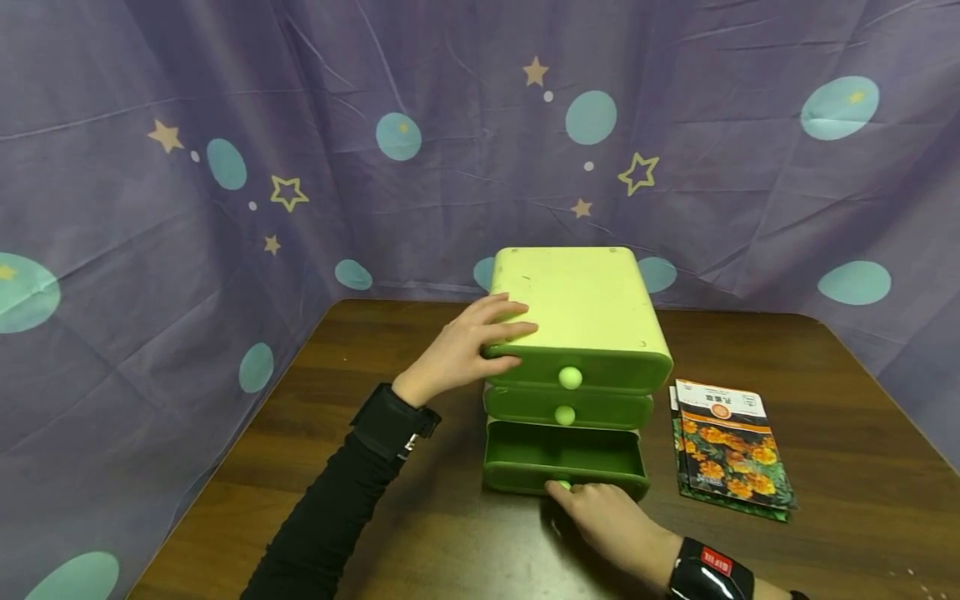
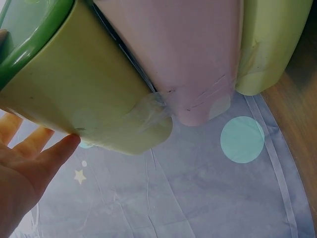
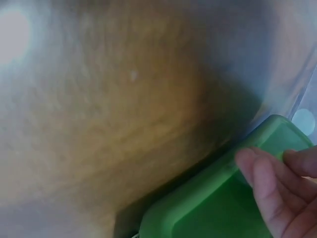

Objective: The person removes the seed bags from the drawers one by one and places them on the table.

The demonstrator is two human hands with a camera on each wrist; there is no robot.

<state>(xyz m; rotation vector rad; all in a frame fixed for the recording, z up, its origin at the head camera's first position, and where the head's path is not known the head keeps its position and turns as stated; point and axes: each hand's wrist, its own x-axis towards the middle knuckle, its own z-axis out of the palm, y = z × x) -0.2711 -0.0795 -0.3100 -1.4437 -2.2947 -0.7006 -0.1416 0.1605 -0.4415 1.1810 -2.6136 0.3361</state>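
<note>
A small cabinet (image 1: 577,300) with three green drawers stands on the table, its top pale yellow-green. My left hand (image 1: 468,342) rests on its upper left edge, fingers extended over the top and thumb near the front. Seen from the left wrist, the side has a yellow-green section (image 2: 94,84), a pink section (image 2: 188,54) and another yellow-green one. The bottom drawer (image 1: 517,477) is pulled out, and its visible inside holds nothing. My right hand (image 1: 611,521) pinches that drawer's round knob (image 1: 565,484), mostly covered by the fingers. The upper two drawers are closed.
Two overlapping seed packets (image 1: 731,454), the upper one picturing orange flowers, lie right of the cabinet on the dark wooden table (image 1: 420,533). A purple curtain (image 1: 450,167) with stars and dots hangs behind and to the sides.
</note>
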